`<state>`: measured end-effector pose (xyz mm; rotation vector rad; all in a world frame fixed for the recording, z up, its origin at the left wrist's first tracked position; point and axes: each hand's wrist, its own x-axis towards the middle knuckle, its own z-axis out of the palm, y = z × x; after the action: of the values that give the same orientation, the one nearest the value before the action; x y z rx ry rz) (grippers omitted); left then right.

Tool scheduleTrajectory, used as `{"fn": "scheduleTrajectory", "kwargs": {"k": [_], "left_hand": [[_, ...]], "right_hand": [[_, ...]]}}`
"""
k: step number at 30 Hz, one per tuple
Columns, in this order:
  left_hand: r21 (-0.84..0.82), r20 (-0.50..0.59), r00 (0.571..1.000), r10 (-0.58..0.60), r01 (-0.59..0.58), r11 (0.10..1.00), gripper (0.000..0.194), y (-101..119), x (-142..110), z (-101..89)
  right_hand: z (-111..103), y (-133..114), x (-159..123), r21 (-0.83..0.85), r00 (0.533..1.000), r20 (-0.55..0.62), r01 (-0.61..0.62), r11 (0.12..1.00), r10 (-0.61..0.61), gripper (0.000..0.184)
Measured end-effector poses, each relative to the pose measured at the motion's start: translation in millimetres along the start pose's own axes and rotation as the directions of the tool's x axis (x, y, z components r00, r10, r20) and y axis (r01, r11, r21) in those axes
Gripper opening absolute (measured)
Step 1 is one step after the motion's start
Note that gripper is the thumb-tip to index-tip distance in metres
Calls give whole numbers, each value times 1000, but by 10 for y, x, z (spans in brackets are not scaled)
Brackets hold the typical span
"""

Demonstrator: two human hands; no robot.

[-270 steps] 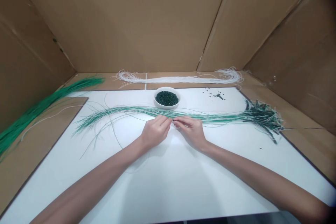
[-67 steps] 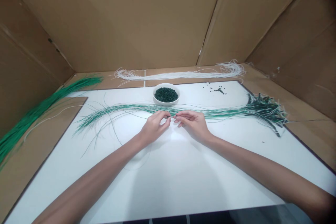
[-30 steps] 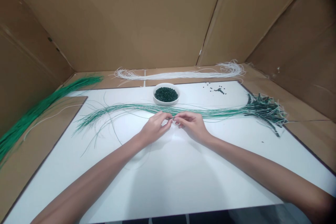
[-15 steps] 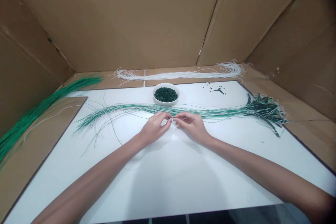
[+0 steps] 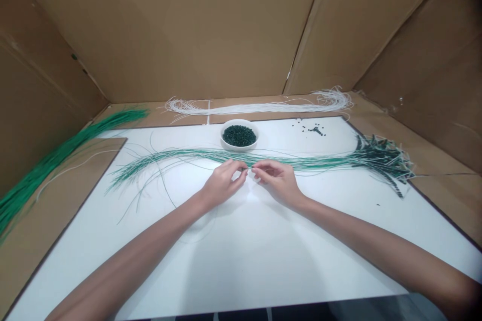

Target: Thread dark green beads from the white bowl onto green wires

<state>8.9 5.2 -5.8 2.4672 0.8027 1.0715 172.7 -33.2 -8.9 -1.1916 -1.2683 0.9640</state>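
My left hand [image 5: 222, 183] is closed in a pinch on a thin strand, and a faint loop of it [image 5: 215, 223] hangs below the wrist. My right hand [image 5: 279, 181] pinches something tiny at its fingertips, too small to make out. The two sets of fingertips almost meet. Just behind them a long bundle of green and white strands [image 5: 320, 162] lies across the table. Its right end fans out into strands threaded with dark green beads [image 5: 380, 156]. A white bowl [image 5: 240, 149] filled with dark green beads [image 5: 239, 135] stands beyond the bundle.
Loose dark beads [image 5: 315, 131] are scattered right of the bowl. A white strand bundle [image 5: 259, 108] lies along the back, and a thick green one [image 5: 64, 150] at left. Cardboard walls [image 5: 196, 30] enclose the white tabletop [image 5: 248, 261] at the back and both sides.
The fingertips have met and parted slightly over the last seconds, now a small gap apart. Both hands keep their pinch in nearly the same place. The view has shifted a little.
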Motion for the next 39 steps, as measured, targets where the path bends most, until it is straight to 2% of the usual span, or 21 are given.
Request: {"fn": "scheduleTrajectory", "kwargs": {"k": [11, 27, 32, 39], "left_hand": [[9, -4, 1000, 11, -11, 1000, 11, -5, 0, 2], [0, 8, 1000, 13, -13, 1000, 11, -9, -6, -4], [8, 28, 998, 47, -47, 999, 11, -30, -10, 10], [0, 35, 999, 11, -11, 1000, 17, -25, -11, 27]], "right_hand": [[-10, 1, 3, 0, 1000, 10, -10, 1000, 10, 21], [-8, 12, -2, -20, 999, 16, 38, 999, -38, 18], [-14, 6, 1, -115, 997, 45, 72, 991, -67, 18], [-13, 1, 7, -216, 990, 62, 136, 967, -125, 16]]}}
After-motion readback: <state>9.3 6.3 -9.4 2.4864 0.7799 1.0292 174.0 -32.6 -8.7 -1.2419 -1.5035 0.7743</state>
